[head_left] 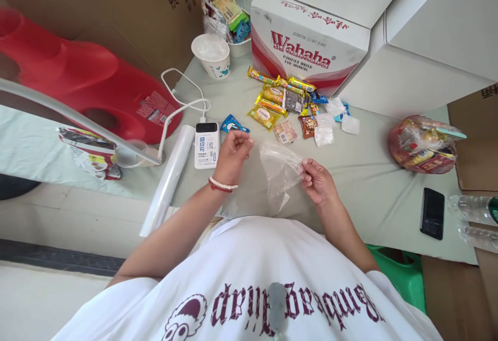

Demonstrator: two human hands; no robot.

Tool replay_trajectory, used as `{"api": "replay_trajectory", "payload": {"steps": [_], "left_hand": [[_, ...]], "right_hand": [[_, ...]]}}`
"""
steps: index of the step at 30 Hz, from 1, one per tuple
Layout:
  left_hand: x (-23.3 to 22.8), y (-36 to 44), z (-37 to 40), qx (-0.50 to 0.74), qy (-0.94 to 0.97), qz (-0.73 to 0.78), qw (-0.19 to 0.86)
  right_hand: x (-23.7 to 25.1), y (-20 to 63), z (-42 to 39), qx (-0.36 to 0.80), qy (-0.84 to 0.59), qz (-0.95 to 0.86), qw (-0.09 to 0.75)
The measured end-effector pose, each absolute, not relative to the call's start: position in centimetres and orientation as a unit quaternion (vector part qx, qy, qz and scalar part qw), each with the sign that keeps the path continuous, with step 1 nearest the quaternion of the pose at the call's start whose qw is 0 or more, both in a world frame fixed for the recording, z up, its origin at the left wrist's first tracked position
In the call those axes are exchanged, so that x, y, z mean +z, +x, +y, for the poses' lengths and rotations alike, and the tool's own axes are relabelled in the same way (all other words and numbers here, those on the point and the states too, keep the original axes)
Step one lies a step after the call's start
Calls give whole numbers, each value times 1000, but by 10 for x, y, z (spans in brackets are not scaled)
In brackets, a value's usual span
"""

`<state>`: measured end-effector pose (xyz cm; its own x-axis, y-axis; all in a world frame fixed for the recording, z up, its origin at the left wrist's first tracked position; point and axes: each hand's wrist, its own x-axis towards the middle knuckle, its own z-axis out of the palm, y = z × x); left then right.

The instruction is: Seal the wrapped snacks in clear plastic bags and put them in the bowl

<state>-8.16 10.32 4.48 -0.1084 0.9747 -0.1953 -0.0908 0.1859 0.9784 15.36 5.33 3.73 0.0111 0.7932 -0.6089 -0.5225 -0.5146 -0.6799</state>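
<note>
Pale green worktop (369, 196) with wrapped snacks (263, 117) before a carton (307, 45); a clear plastic bag (278, 170) hangs between left hand (231, 157) and right hand (318, 181). Its thin film could slip or crumple, being pinched by the right hand at one side only. Right forearm angles inward; the left hand is curled, nothing visible within.

Right of center, the table (361, 196) has room; a clear bag (278, 170) blocks the middle, a big box (307, 51) the top.

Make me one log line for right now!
left hand: near blue packet, grip unclear | right hand: holds clear bag | snacks: by Wahaha box
</note>
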Motion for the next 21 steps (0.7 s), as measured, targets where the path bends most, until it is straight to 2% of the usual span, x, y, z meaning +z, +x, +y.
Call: {"api": "replay_trajectory", "payload": {"steps": [2,4,8,12,16,19,21], "left_hand": [[34,-75,86,530,404,599,445],[22,-66,71,497,423,627,426],[9,-50,57,372,470,604,526],[17,-54,60,384,438,523,622],[21,-79,67,307,430,483,698],[12,-99,69,299,445,559,632],[9,-108,66,330,488,641,493]], "right_hand": [[30,151,53,689,-526,-96,490],[26,150,52,693,-518,-73,496],[28,152,54,695,-511,-83,500],[33,165,59,636,-553,-144,519],[27,176,62,586,-595,-206,511],[16,174,61,530,-635,-255,500],[10,171,59,499,-657,-280,490]]}}
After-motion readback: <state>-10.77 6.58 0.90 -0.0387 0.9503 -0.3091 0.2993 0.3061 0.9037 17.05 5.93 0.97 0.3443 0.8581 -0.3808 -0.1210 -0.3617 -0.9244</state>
